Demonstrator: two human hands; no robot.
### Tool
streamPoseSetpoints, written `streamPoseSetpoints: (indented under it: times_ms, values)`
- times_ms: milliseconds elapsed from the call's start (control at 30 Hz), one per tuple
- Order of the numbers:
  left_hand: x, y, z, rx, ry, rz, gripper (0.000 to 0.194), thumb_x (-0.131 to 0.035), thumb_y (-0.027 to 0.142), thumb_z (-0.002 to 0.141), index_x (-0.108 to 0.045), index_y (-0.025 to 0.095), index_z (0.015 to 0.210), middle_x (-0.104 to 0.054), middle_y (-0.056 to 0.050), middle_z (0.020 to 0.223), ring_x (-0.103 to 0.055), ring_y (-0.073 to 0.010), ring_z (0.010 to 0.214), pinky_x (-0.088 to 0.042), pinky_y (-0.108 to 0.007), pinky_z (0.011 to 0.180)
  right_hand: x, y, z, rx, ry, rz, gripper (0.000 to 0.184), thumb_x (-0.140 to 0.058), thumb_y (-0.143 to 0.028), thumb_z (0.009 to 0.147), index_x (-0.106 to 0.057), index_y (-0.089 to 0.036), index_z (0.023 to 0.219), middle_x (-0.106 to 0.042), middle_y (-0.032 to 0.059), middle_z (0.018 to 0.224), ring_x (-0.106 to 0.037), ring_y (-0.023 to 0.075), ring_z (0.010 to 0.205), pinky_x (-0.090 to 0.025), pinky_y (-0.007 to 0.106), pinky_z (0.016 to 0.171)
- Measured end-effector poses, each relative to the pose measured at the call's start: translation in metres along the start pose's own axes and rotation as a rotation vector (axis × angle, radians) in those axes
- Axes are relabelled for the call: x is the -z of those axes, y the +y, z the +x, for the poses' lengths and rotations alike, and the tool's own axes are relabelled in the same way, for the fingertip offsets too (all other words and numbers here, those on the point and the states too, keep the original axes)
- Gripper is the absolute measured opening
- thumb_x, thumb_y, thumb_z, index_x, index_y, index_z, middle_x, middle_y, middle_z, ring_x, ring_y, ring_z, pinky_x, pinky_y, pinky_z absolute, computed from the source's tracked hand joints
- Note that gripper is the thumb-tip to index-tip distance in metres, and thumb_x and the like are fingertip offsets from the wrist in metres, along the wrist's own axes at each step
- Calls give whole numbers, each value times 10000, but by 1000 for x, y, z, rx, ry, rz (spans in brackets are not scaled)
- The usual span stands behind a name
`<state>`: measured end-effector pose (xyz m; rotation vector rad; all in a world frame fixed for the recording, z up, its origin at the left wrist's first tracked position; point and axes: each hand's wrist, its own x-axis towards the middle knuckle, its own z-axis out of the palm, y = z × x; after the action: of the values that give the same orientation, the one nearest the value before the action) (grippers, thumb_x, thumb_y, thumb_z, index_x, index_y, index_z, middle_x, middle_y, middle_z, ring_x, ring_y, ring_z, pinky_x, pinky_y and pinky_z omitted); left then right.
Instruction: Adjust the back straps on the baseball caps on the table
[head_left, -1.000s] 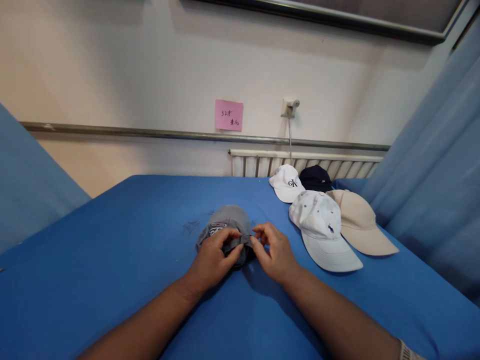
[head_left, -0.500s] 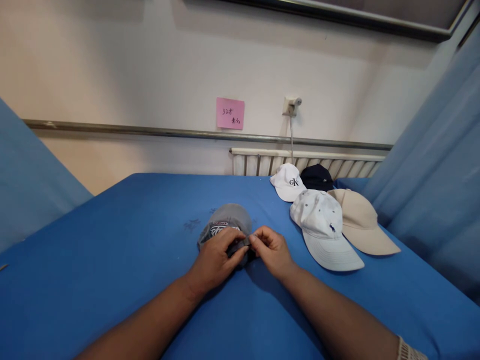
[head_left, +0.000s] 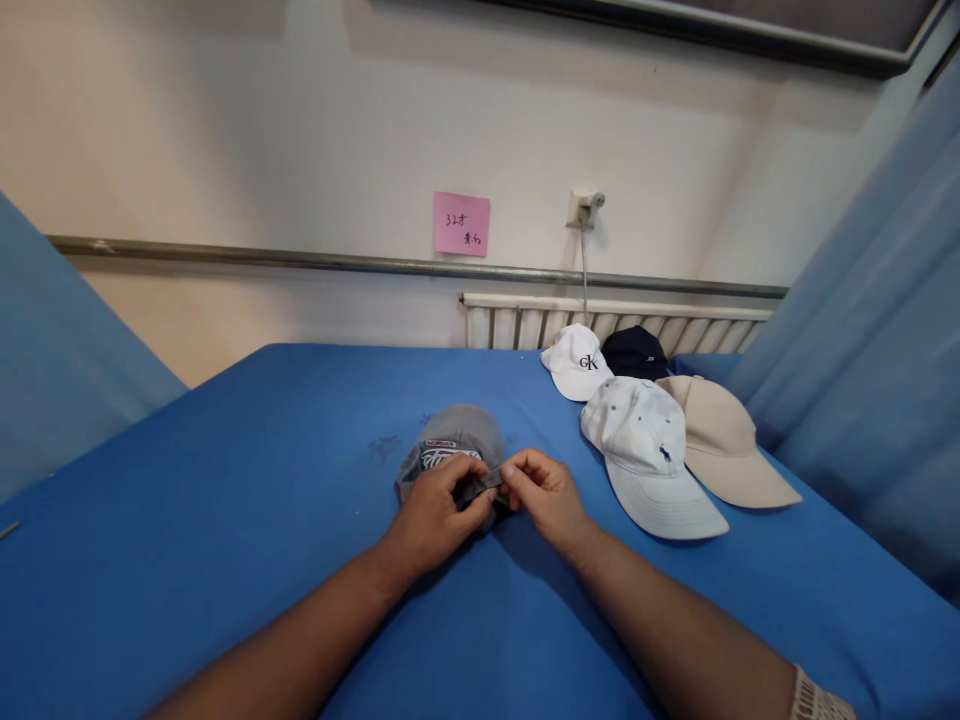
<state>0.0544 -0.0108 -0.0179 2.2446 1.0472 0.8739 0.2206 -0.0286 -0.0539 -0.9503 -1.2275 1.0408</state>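
Observation:
A grey baseball cap with white lettering lies on the blue-covered table, its brim pointing away from me. My left hand is closed on the cap's dark back strap, pinching it between thumb and fingers. Close by on the right, my right hand pinches the strap's other end with thumb and forefinger. Part of the cap's near side is hidden behind my left hand.
On the right rest a white cap, a navy cap, a pale grey cap and a beige cap. The blue table cover reaches a radiator. Blue curtains hang at both sides.
A little more of the strap shows between my fingertips than before. Both hands stay in nearly the same place, and the caps have not moved.

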Motion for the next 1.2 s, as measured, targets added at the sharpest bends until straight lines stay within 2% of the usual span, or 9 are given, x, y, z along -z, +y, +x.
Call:
streamPoseSetpoints:
  times_ms: [233, 400, 533, 667, 800, 933, 1200]
  values:
    - [1, 3, -2, 27, 18, -32, 91, -555, 142, 766, -591, 191, 834, -602, 17, 763, -545, -146, 701, -408, -277, 674, 3, -3, 1, -8, 44, 73, 307, -643, -445, 803, -559, -186, 662, -563, -36, 552, -475, 85, 473, -385, 222, 501]
    - [-3, -6, -1, 119, -18, -262, 93, -611, 191, 762, -597, 178, 853, -624, 0, 780, -574, -150, 711, -435, -278, 662, 3, -1, 2, -31, 44, 102, 303, -665, -457, 781, -572, -185, 686, -586, -31, 568, -487, 86, 466, -390, 224, 494]
    - [-6, -13, 2, 227, -43, -489, 183, -689, 250, 740, -607, 161, 876, -636, -20, 803, -589, -154, 720, -456, -283, 660, 4, 1, 3, -18, 44, 91, 298, -650, -462, 797, -578, -185, 713, -580, -30, 574, -490, 91, 478, -399, 228, 499]
    - [-2, -15, 4, 355, -43, -688, 270, -778, 235, 673, -611, 152, 869, -627, 1, 748, -582, -127, 670, -460, -270, 657, 6, 1, 1, 34, 52, -31, 241, -631, -384, 822, -631, -179, 948, -547, -50, 571, -495, 100, 521, -398, 224, 524]
    - [4, -16, 4, 427, -99, -897, 320, -827, 238, 652, -609, 153, 870, -666, -14, 776, -619, -131, 686, -483, -270, 677, 5, 0, -2, 50, -94, -275, 316, -669, -290, 792, -644, -194, 1092, -513, -73, 554, -456, 88, 490, -357, 212, 497]
    - [7, -16, 4, 442, -129, -991, 335, -853, 210, 628, -628, 149, 868, -677, -19, 814, -627, -124, 698, -492, -255, 685, 3, 1, -2, 55, -167, -380, 341, -682, -269, 783, -645, -213, 1118, -510, -81, 549, -448, 85, 474, -328, 206, 477]
    - [14, -8, 5, 465, -143, -1060, 256, -759, 339, 765, -694, 142, 914, -682, -54, 860, -635, -148, 770, -486, -248, 735, 4, 2, -2, 70, -108, -456, 254, -695, -276, 777, -628, -196, 1008, -488, -88, 536, -467, 91, 483, -342, 211, 488]
